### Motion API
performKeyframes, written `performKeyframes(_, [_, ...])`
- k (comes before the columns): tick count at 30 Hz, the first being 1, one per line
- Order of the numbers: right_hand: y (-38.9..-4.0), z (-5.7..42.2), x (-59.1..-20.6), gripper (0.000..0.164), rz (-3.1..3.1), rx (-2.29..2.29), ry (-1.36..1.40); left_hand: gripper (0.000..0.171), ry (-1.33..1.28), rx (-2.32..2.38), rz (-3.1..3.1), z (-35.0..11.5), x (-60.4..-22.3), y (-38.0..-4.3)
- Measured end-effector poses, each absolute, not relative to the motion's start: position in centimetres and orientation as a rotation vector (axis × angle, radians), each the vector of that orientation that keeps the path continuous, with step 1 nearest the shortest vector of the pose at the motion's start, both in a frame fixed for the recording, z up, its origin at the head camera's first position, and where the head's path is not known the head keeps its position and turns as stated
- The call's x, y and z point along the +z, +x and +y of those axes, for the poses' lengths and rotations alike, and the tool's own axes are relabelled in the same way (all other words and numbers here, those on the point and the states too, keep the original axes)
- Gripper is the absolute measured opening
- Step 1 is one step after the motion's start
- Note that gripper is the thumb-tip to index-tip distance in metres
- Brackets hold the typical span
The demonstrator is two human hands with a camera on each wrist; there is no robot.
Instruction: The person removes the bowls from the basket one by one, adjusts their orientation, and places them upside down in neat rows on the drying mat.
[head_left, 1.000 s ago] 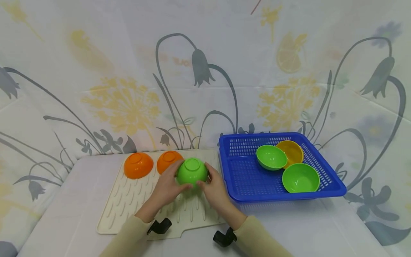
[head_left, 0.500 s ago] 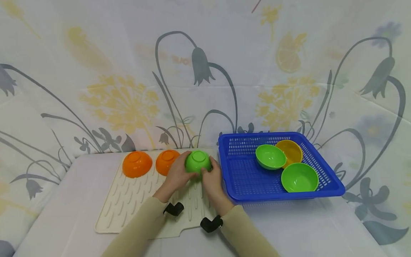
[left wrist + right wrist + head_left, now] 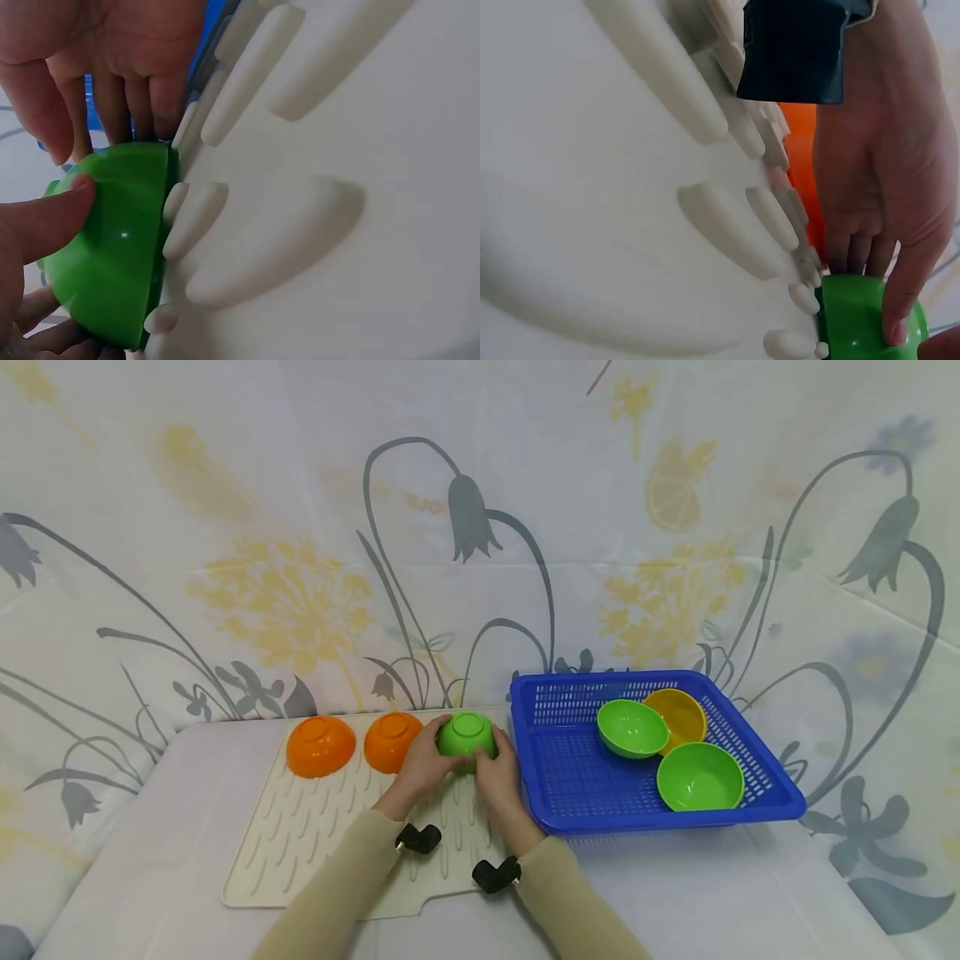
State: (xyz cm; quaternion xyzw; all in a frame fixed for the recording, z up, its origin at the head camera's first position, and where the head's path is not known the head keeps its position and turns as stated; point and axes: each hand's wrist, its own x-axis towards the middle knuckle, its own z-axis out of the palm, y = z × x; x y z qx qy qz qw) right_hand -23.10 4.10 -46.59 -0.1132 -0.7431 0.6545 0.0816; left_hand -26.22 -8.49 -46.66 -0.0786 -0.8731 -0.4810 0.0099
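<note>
An upside-down green bowl (image 3: 465, 733) sits at the back right of the cream drying mat (image 3: 300, 835), its foot ring facing up. My left hand (image 3: 426, 767) grips it from the left, and my right hand (image 3: 501, 777) holds the opposite side. Both thumbs lie on the near side of the bowl. In the left wrist view the rim of the green bowl (image 3: 112, 240) is down at the mat's ridges. Left of it, two orange bowls (image 3: 321, 747) stand upside down in a row along the mat's back; the nearer one (image 3: 390, 742) is partly behind my left hand.
Right of the mat stands a blue plastic basket (image 3: 675, 817). Inside are two upright green bowls (image 3: 701, 777) and a yellow bowl (image 3: 684, 714), all toward its right side. A flower-patterned cloth (image 3: 465, 610) hangs behind the white-covered table (image 3: 150, 860).
Both hands have carried the green bowl back and slightly right, away from the orange bowls and down onto the mat. Over the last half second it has barely shifted.
</note>
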Motion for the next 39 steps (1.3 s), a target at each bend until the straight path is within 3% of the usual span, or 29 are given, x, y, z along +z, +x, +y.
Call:
performKeyframes(20, [-22.6,3.9,-45.9,0.054,-2.143,1.965,-0.218,0.075,-0.247,-1.452,-2.716,-7.9,-46.6,-26.1])
performKeyframes(32, [-19.3,2.7,-41.8,0.051,-1.993,2.067,0.021,0.068,-0.259,-1.432,-2.755,-8.2,-47.1,-26.5])
performKeyframes(39, [-17.9,4.1,-38.2,0.047,-1.934,2.077,0.200,0.072,-0.261,-1.406,-2.777,-8.0,-47.1,-26.3])
